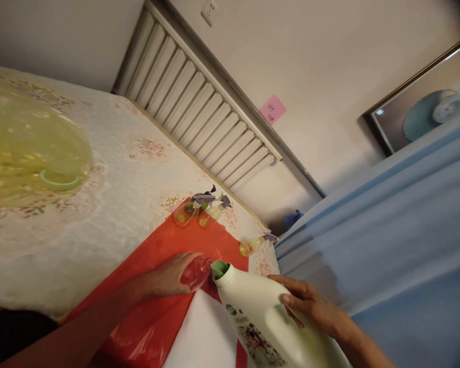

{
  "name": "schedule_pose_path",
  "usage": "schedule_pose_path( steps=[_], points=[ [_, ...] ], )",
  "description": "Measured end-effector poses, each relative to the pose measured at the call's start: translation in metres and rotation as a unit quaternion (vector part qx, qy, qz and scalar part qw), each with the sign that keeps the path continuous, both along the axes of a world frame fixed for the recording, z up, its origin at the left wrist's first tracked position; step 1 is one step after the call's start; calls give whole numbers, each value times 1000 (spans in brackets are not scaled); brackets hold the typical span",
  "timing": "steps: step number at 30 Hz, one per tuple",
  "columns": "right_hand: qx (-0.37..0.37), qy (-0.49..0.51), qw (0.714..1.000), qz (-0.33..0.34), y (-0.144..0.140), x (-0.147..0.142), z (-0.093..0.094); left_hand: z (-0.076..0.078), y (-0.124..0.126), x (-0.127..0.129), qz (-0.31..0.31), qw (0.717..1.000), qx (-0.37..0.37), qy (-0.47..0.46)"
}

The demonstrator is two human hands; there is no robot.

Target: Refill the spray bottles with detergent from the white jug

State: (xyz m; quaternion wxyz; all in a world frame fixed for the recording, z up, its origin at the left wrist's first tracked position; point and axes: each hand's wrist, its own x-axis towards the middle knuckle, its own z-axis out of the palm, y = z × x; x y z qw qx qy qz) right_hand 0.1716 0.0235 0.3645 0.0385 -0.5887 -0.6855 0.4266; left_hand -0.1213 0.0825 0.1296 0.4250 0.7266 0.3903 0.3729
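Note:
My left hand [168, 278] grips a small clear bottle [198, 271] standing on a red plastic sheet [153, 312]. My right hand [310, 304] holds a large white jug [260, 317] by its handle, tilted so its green spout [219, 268] sits right beside the small bottle's mouth. Two small spray bottles [199, 208] with grey trigger heads lie at the far end of the red sheet. A third spray bottle [255, 244] lies near the table's right edge.
The table carries a floral lace cloth [111, 168]. A big yellow translucent container [26, 148] sits at the left. A radiator [207, 112] runs along the wall behind. Blue fabric [387, 245] fills the right side, and a framed picture [425, 97] leans on the wall.

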Motion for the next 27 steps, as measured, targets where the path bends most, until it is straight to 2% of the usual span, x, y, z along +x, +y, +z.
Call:
schedule_pose_path(
  steps=[5,12,21,27],
  points=[
    [1,-1,1000,1,-1,-2,1,3,0,-1,-4,1000,13,0],
    [-3,-1,1000,-1,1,5,-2,-1,0,2,5,1000,20,-13],
    [-4,-4,1000,5,1,1,0,13,-4,-1,3,1000,6,8],
    [-2,-4,1000,7,1,0,1,12,-4,1,12,1000,9,-2]
  ],
)
